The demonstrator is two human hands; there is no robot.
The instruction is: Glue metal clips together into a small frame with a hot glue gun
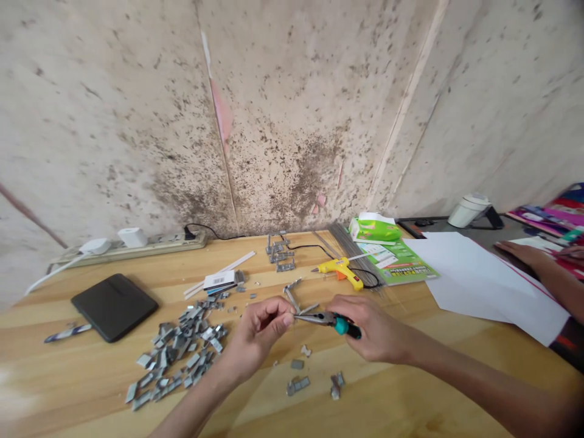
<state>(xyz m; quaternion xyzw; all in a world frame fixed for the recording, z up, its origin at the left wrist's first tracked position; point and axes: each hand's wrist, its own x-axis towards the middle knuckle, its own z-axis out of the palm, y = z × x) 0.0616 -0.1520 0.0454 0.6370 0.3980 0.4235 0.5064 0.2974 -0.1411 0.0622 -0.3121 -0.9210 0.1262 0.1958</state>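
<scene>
My right hand is closed around the teal-and-black handles of a pair of needle-nose pliers. The plier tips point left and meet my left hand, whose thumb and fingers pinch a small metal piece that is too small to make out. Both hands hover just above the wooden table. A heap of small grey metal clips lies left of my left hand. A few loose clips lie below the hands.
A yellow glue gun with a black cord lies behind the hands, by a green booklet and white paper sheets. A black pad, a pen and a power strip sit left. Another person's arm rests at far right.
</scene>
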